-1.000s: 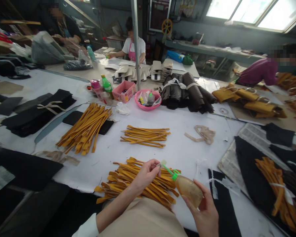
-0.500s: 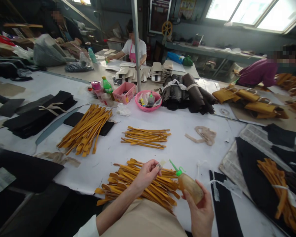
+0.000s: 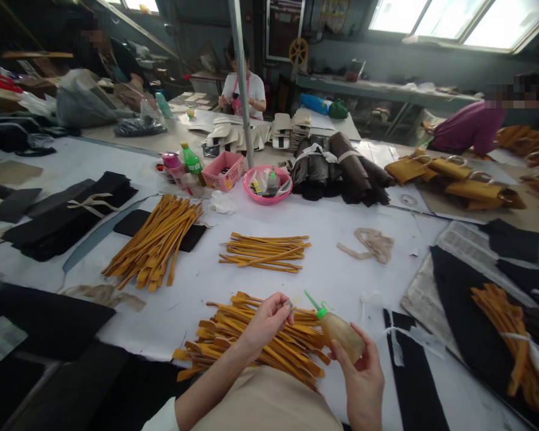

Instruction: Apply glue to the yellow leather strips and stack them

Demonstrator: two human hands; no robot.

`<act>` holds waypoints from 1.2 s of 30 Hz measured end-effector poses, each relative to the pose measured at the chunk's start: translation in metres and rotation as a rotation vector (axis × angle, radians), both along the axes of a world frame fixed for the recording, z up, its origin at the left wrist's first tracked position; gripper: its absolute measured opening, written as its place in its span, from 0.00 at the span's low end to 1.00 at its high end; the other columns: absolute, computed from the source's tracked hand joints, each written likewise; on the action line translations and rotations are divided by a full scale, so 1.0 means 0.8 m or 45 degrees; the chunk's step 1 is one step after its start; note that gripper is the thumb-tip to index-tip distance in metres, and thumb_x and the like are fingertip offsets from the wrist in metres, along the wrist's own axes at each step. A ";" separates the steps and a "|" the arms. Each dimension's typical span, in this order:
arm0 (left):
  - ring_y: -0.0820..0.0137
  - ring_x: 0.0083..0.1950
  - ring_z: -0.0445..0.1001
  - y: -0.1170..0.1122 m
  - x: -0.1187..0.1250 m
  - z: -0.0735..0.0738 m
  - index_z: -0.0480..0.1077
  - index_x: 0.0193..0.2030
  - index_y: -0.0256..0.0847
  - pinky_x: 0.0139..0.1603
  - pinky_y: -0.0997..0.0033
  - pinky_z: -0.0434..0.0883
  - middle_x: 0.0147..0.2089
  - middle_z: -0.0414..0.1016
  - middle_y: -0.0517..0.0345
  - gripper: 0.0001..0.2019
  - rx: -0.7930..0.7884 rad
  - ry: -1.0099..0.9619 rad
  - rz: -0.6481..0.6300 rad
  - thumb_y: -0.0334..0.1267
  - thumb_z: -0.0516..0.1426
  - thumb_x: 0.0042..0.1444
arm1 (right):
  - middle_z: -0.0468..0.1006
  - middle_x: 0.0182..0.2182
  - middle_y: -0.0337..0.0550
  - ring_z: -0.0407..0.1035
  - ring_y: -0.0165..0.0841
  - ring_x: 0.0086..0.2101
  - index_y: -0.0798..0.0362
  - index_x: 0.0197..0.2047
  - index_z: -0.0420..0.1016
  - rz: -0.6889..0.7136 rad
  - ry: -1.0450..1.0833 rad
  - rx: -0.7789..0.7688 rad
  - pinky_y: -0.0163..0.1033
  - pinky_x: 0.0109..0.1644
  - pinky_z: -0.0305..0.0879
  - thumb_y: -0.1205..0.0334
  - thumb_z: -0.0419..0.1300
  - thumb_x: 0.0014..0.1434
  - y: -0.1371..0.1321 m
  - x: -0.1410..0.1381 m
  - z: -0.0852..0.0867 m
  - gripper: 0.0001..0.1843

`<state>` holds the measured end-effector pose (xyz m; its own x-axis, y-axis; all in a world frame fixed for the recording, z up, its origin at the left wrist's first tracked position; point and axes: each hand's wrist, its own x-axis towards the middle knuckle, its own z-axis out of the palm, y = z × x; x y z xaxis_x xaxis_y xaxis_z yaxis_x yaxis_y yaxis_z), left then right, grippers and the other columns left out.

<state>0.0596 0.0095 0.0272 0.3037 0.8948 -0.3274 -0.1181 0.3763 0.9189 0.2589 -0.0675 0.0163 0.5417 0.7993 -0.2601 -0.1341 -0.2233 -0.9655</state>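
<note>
My right hand (image 3: 362,374) is wrapped round a squeeze bottle (image 3: 341,335) of yellowish liquid with a green nozzle. The bottle is tilted, its nozzle pointing up and left. My left hand (image 3: 272,317) is closed in a pinch on a small pale piece, too small to name, near the nozzle. Below both hands lies a large pile of mustard-brown leather straps (image 3: 233,341). Farther back is a smaller row of the same straps (image 3: 265,251), and to the left a heaped bundle of straps (image 3: 155,239).
A pink bowl (image 3: 268,200), a pink basket (image 3: 224,170) and a green bottle (image 3: 191,158) stand near the metal post (image 3: 244,90). Black pieces (image 3: 72,215) lie left; a tan cloth strip (image 3: 371,245) lies right. Co-workers sit beyond, one in a white shirt (image 3: 256,90).
My hands and the squeeze bottle have barely moved; the bottle sits slightly farther left. The co-worker in the white shirt has drawn the outstretched arm in toward the chest.
</note>
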 end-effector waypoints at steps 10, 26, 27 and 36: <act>0.69 0.40 0.73 0.037 -0.028 0.048 0.74 0.52 0.48 0.41 0.74 0.64 0.42 0.78 0.61 0.15 0.612 0.905 0.004 0.47 0.50 0.67 | 0.81 0.40 0.41 0.79 0.37 0.31 0.49 0.52 0.71 -0.248 0.356 -0.021 0.34 0.31 0.74 0.54 0.75 0.47 0.000 0.049 -0.001 0.30; 0.62 0.44 0.74 0.098 0.129 -0.131 0.76 0.44 0.41 0.47 0.65 0.69 0.41 0.75 0.49 0.11 0.737 1.219 -0.708 0.43 0.56 0.63 | 0.81 0.41 0.41 0.80 0.37 0.32 0.51 0.52 0.71 -0.418 0.343 -0.077 0.33 0.32 0.74 0.53 0.74 0.48 -0.020 0.079 -0.022 0.31; 0.62 0.41 0.74 0.084 0.137 -0.140 0.77 0.40 0.40 0.45 0.66 0.70 0.38 0.75 0.50 0.11 0.726 1.213 -0.757 0.44 0.57 0.62 | 0.81 0.41 0.41 0.80 0.36 0.32 0.51 0.52 0.71 -0.422 0.349 -0.085 0.32 0.32 0.74 0.53 0.75 0.48 -0.021 0.080 -0.023 0.30; 0.70 0.38 0.72 0.058 0.124 -0.117 0.71 0.41 0.43 0.38 0.74 0.65 0.38 0.76 0.57 0.09 0.799 1.177 -0.662 0.34 0.49 0.67 | 0.81 0.42 0.41 0.80 0.38 0.33 0.50 0.52 0.71 -0.393 0.401 -0.097 0.33 0.33 0.75 0.53 0.76 0.45 -0.020 0.077 -0.020 0.32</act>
<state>0.1587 0.0556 -0.0665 0.5532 0.8164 -0.1655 0.7046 -0.3526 0.6158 0.3206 -0.0833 0.0001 0.6366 0.5849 -0.5026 -0.4906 -0.1957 -0.8491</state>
